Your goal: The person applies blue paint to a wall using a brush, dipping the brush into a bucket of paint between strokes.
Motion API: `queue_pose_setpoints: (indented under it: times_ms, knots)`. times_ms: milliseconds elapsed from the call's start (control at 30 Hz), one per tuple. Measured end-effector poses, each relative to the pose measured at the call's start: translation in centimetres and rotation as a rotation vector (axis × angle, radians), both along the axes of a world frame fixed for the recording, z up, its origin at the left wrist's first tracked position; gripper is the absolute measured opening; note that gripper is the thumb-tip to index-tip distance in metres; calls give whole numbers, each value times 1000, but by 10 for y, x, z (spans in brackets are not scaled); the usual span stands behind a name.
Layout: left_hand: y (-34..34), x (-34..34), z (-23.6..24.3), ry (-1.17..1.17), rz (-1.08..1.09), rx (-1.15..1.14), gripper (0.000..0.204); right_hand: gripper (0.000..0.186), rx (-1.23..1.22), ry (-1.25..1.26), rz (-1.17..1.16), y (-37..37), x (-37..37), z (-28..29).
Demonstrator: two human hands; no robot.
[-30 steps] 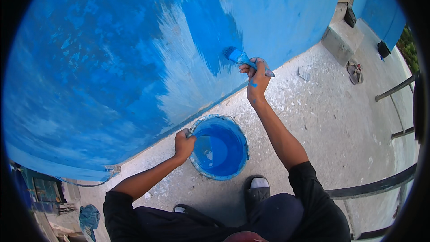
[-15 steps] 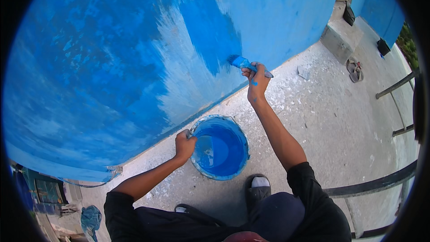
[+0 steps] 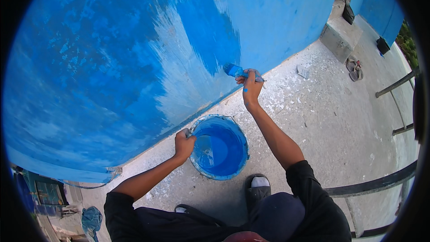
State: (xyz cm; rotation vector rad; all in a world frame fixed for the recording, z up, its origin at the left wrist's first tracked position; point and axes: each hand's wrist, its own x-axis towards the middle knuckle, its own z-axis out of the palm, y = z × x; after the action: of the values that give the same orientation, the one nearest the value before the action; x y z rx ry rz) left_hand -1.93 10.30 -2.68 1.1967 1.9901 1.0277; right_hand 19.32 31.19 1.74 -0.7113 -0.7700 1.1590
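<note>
The two hands are apart from each other, and each one is clamped on a thing. The right hand (image 3: pixel 253 85), with a blue paint spot on its back, is closed around the handle of a paintbrush (image 3: pixel 236 71). The left hand (image 3: pixel 184 146) grips the edge of a blue bucket (image 3: pixel 236 145) at the bucket's 9 o'clock, with the thumb over the rim.

From the bucket, the paintbrush is at about 12 to 1 o'clock. Its bristles are at the lower end of a darker blue stripe (image 3: pixel 209 31) on the wall (image 3: pixel 273 13); how firmly they press, I cannot tell. The bucket stands on the pale floor (image 3: pixel 331 121), near the foot of the wall, and its inside is blue.

Farther out, around the centre of the view, a dark slipper (image 3: pixel 258 193) on the person's foot is at 5 o'clock. A pair of sandals (image 3: pixel 355 72) lies between 2 and 3 o'clock, beside a concrete step (image 3: pixel 338 42) at 2 o'clock. A dark railing (image 3: pixel 374 185) crosses at 4 o'clock, and a crumpled bluish bag (image 3: pixel 91 221) lies between 7 and 8 o'clock.
</note>
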Motion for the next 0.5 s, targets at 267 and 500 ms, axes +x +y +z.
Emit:
queue_pose_setpoints:
  times_ms: [267, 500]
  knots:
    - [0, 5, 7, 32, -6, 30, 14, 26, 15, -89, -77, 2, 4, -7]
    - [0, 2, 3, 30, -6, -13, 15, 25, 85, 21, -53, -6, 3, 3]
